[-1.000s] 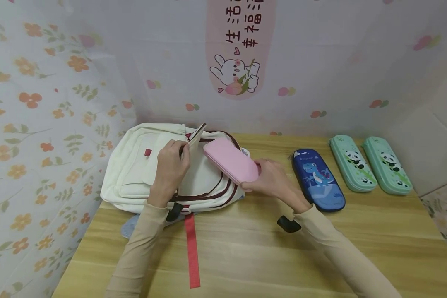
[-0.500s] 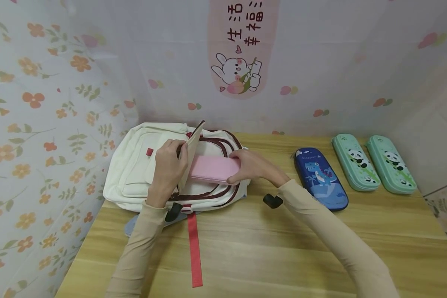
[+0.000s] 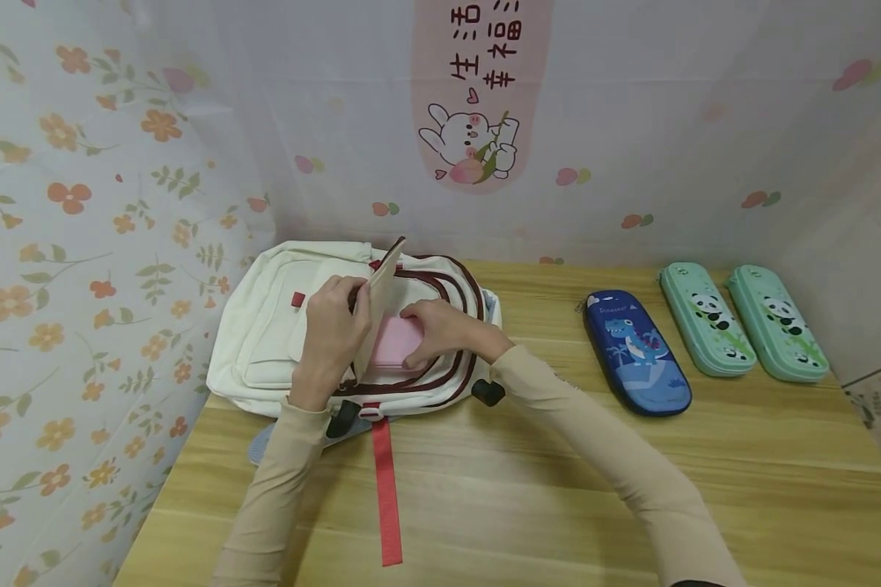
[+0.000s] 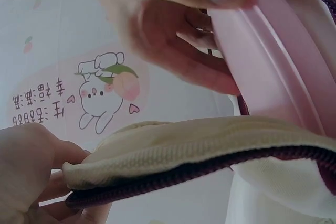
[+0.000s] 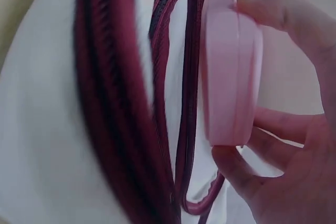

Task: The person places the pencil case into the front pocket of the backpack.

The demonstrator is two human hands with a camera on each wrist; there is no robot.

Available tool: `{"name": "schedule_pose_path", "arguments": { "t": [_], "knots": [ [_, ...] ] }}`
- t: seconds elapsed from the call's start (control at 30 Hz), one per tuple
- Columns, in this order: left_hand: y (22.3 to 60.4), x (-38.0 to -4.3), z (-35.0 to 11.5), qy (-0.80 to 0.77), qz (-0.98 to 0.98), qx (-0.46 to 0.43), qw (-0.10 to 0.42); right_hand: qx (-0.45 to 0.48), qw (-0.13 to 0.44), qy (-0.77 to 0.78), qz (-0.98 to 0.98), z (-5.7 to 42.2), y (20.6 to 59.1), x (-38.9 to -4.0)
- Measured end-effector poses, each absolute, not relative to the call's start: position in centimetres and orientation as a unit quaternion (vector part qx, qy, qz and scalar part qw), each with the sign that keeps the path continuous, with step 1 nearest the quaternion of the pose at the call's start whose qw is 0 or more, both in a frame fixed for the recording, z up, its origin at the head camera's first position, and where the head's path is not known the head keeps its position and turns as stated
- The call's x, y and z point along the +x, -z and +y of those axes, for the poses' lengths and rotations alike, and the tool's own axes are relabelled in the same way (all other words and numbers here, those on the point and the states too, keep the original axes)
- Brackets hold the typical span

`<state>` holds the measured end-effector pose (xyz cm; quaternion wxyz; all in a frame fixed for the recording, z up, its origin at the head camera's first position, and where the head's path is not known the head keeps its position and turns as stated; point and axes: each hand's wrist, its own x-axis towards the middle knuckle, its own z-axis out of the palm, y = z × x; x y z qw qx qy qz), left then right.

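Observation:
A white backpack (image 3: 264,326) with dark red zips lies on the table, its front pocket unzipped. My left hand (image 3: 334,326) pinches the edge of the pocket flap (image 4: 173,150) and holds it raised. My right hand (image 3: 444,330) grips the near end of a pink pencil case (image 3: 398,342), thumb on one side and fingers on the other in the right wrist view. The far part of the case is hidden behind the flap, inside the pocket.
To the right lie a blue dinosaur pencil case (image 3: 637,355) and two mint-green panda pencil cases (image 3: 707,318). A red strap (image 3: 387,497) hangs from the backpack over the wooden table (image 3: 529,505). A patterned cloth (image 3: 323,106) stands behind.
My right hand has moved left with the pink pencil case, which has turned and slid in behind the flap, so less of it shows. My left hand stays on the flap.

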<state>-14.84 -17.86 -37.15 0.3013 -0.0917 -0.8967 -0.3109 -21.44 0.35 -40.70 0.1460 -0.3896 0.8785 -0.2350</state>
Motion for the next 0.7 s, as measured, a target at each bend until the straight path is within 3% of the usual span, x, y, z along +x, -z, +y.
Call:
{"name": "schedule_pose_path", "arguments": {
  "t": [0.4, 0.7],
  "knots": [
    [37.5, -14.8, -17.4, 0.308, -0.895, -0.102, 0.307, -0.36, 0.18, 0.212, 0.891, -1.6, 42.0, -20.7],
    [37.9, -14.7, -17.3, 0.31, -0.892, -0.103, 0.312, -0.356, 0.182, 0.21, 0.892, 0.4, 40.8, -20.4]
  ]
}}
